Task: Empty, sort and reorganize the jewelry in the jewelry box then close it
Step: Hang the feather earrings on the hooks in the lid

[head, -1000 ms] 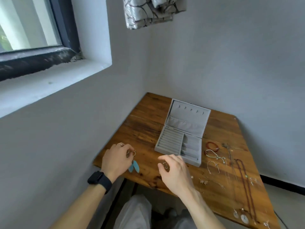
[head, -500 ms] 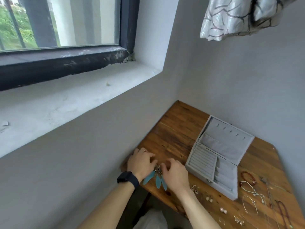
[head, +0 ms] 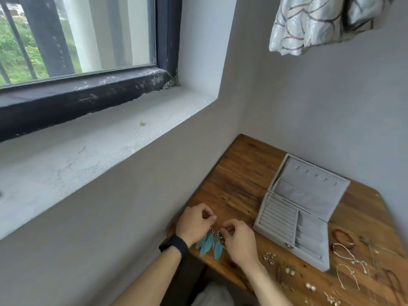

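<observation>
**Desk:** What's the room like from your end?

**Operator:** Grey walls meet in a corner. On the left I see a dark-framed window (head: 77, 34) over a pale sill (head: 99, 133), and a patterned cloth (head: 320, 21) hangs at the top right. The wooden worktop (head: 238, 173) is tucked into that corner.

**Desk:** And the box?

**Operator:** The jewelry box (head: 278, 217) sits around the middle of the worktop. Its lid is open and leans back toward the far edge.

**Desk:** Where are you working?

**Operator:** At the near left corner. My left grip (head: 194, 224), with a black wristband (head: 174, 246) behind it, has its fingers curled and pinches the top of the blue feather earrings (head: 208, 245). My right grip (head: 239, 241) is just beside it, fingers also curled, pinching the same bunch at its metal tops. The feathers hang down between my two wrists, over the near edge.

**Desk:** Anything loose?

**Operator:** Yes, along the near edge to the right of my right grip I see small dangling earrings (head: 269, 258) and pearl earrings (head: 310, 287). Toward the right edge, next to the box's near right corner, lie a red bracelet (head: 342, 236) and silver chains (head: 348, 259).
</observation>
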Demonstrator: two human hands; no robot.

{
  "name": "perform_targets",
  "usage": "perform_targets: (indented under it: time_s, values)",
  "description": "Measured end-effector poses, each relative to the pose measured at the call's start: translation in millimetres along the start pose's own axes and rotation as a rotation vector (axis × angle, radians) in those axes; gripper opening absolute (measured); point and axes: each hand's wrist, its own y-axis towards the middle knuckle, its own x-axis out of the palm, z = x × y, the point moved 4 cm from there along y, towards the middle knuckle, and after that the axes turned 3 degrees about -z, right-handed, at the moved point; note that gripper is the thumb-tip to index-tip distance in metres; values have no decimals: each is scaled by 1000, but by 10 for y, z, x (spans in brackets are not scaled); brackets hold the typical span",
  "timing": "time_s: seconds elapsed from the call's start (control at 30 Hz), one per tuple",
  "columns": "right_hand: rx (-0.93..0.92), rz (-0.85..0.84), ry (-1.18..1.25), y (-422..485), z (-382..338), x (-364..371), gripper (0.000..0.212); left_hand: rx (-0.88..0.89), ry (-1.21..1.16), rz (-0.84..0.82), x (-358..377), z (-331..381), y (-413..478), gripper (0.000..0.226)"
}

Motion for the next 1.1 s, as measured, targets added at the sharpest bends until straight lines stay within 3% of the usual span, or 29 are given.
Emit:
perform_targets:
  time_s: [0.17, 0.43, 0.6, 0.87, 1.1]
  values:
    - [63, -87, 294, -89, 15, -51, 21, -125, -441, -28, -137, 49, -191, 13]
    - [70, 3, 756, -515, 103, -524, 19, -127, -527, -88, -217, 279, -532, 14]
    - [14, -1, 932, -818, 195, -870, 17, 53, -499, -211, -164, 833, -755, 18]
    - [-30, 83, 910, -1159, 469, -1378, 9, 278, -397, -450, 207, 1547, -961, 20]
    - [-23, 174, 777, -1290, 724, -1560, 8, 448, -265, -439, 506, 1824, -994, 15]
